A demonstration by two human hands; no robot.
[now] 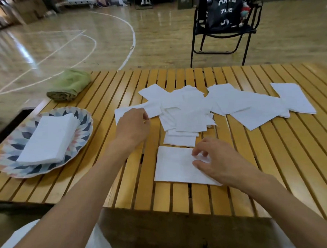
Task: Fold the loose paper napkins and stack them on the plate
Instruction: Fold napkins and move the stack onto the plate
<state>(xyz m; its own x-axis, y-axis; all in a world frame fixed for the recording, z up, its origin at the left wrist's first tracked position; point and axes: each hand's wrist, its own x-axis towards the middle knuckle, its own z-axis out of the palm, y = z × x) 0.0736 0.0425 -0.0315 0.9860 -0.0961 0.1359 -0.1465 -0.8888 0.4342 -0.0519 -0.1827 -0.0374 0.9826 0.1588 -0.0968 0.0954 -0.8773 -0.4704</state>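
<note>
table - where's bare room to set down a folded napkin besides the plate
Bare slats lie between the plate and the near napkin, and along the near right corner of the table. The far middle is crowded with loose napkins.

You are looking across a slatted wooden surface [251, 146] onto a glossy wooden gym floor [162, 39] marked with white curved court lines [133, 38]. Beyond the far edge stands a black folding chair [223, 32] holding a dark bag with white lettering [224, 10]. Cardboard boxes [29, 9] line the far left wall. Light glares off the floorboards at the left.
</note>
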